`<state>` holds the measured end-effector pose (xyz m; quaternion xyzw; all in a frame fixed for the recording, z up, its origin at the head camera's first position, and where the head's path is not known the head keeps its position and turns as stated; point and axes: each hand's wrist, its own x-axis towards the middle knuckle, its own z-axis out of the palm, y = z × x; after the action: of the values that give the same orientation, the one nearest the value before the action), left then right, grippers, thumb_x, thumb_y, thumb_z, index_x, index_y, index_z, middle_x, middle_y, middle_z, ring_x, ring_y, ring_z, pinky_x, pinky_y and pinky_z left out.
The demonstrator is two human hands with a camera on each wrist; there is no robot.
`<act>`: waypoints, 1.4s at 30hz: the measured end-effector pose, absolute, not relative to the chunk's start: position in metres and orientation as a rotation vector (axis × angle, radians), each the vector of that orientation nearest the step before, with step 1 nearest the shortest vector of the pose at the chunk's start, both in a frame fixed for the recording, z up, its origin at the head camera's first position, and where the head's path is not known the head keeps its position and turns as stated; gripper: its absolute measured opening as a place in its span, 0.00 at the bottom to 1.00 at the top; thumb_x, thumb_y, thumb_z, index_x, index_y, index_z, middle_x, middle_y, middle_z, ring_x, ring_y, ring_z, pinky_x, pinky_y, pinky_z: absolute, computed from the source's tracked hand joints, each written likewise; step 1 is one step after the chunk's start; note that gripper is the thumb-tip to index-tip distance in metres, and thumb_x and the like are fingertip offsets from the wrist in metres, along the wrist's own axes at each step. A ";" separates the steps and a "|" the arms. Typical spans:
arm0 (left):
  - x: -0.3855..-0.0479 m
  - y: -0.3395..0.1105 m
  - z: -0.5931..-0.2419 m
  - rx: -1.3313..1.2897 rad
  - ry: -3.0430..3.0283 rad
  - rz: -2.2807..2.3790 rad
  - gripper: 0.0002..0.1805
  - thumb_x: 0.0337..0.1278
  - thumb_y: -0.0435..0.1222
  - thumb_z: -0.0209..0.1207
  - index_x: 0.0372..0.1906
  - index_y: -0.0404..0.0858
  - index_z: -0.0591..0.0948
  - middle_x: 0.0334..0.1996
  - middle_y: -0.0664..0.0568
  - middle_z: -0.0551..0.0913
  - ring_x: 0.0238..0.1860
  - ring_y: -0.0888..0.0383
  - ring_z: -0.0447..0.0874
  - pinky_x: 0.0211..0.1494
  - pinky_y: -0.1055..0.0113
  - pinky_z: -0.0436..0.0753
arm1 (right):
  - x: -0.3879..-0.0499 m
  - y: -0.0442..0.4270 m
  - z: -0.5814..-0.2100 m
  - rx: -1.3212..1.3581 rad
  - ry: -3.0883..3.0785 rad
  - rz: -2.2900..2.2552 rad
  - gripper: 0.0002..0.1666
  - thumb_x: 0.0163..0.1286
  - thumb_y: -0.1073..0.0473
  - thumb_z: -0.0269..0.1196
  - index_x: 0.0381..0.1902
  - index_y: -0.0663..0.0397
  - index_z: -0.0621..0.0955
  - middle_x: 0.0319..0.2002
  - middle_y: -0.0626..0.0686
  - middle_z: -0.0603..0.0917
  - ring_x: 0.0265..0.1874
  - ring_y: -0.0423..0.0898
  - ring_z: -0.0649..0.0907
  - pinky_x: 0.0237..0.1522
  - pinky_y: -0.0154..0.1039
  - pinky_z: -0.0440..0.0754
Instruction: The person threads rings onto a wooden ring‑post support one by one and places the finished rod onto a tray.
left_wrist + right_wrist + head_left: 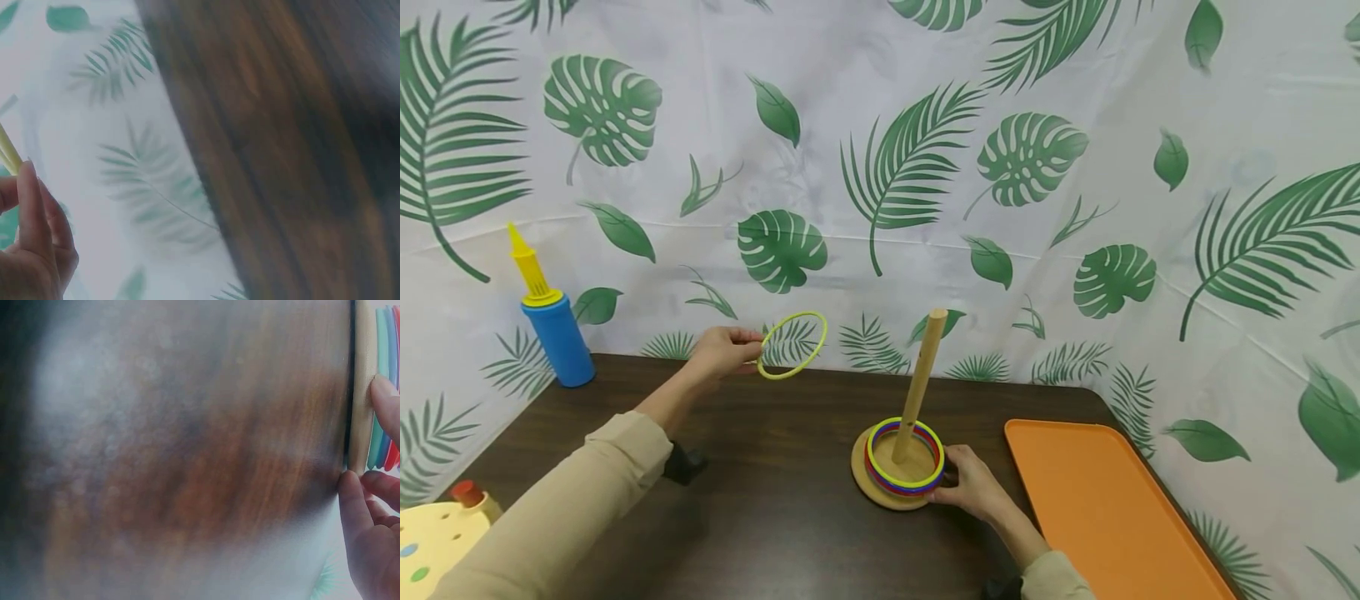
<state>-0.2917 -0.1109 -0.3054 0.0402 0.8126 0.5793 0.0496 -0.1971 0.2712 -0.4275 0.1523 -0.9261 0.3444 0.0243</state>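
Note:
My left hand point(722, 352) pinches a thin yellow ring point(793, 375) at its near-left side, holding it raised above the back of the table. In the left wrist view, only a short piece of the yellow ring point(9, 153) shows at the fingertips. A wooden ring-toss stand point(919, 383) has a round base and a tall peg, which leans in the head view. Around the foot of the peg lie several stacked rings point(942, 454), yellow on top with blue and red below. With thumb and fingers, my right hand point(973, 483) grips the base's right edge; the right wrist view shows fingertips on the wooden base point(364, 356).
An orange tray point(1090, 500) lies right of the stand on the dark wooden table point(760, 517). At the back left stands a blue and yellow hand pump point(559, 333). A pale yellow toy with coloured dots point(433, 542) sits at the front left. A leaf-patterned cloth point(880, 167) hangs behind.

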 end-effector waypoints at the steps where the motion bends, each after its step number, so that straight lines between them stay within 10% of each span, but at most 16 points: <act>1: -0.290 -0.106 -0.302 0.146 2.458 1.782 0.20 0.63 0.31 0.53 0.55 0.22 0.72 0.46 0.37 0.78 0.33 0.67 0.81 0.44 0.67 0.85 | -0.197 0.271 -0.428 0.473 -2.864 1.065 0.36 0.44 0.59 0.77 0.52 0.66 0.78 0.47 0.60 0.76 0.51 0.58 0.74 0.52 0.52 0.79; 42: -0.256 0.027 -0.239 0.583 2.294 1.876 0.11 0.59 0.28 0.58 0.46 0.29 0.80 0.39 0.42 0.81 0.39 0.53 0.81 0.42 0.58 0.86 | -0.197 0.270 -0.427 0.466 -2.860 1.073 0.36 0.43 0.60 0.77 0.51 0.66 0.78 0.48 0.60 0.76 0.51 0.58 0.74 0.51 0.50 0.80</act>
<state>-0.2559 0.0268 -0.2390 0.1926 0.7582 0.6200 0.0608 -0.1966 0.2702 -0.4268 0.1507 -0.9253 0.3472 0.0256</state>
